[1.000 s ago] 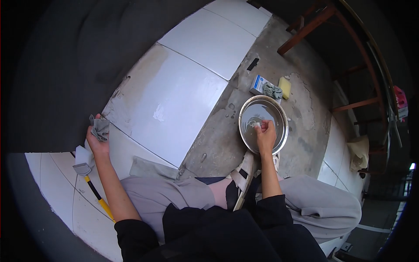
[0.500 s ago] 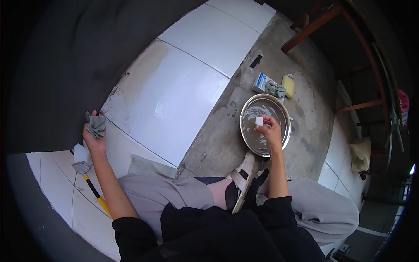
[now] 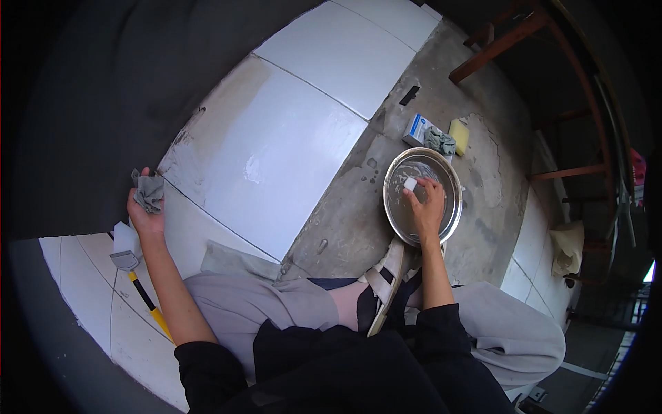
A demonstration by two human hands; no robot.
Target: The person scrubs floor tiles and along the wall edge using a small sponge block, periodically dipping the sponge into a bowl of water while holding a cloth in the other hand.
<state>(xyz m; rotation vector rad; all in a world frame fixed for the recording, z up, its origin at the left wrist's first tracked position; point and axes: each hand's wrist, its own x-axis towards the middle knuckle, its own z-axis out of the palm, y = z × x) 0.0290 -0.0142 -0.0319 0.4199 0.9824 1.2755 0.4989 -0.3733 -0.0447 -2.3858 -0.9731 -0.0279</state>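
My left hand point(image 3: 146, 219) is closed on a crumpled grey cloth point(image 3: 149, 195), palm up, by the dark wall at the corner of the white tiles. Between the thumb and fingers of my right hand point(image 3: 430, 212) is a small white block point(image 3: 410, 183), perhaps a piece of sponge. That hand is over a round metal basin point(image 3: 457, 210) with water in it, close to the water surface. Whether the block touches the water I cannot tell.
Beyond the basin are a blue-and-white box point(image 3: 416, 129), a grey-green rag point(image 3: 440, 141) and a yellow sponge point(image 3: 458, 136). A scraper with a yellow-black handle point(image 3: 146, 297) lies at left. A damp grey cloth point(image 3: 238, 260) lies before my knee. Wooden furniture point(image 3: 500, 47) stands right.
My right hand has turned a little and tilted the white block within the basin. My left hand still holds the cloth, slightly higher. The view has shifted slightly.
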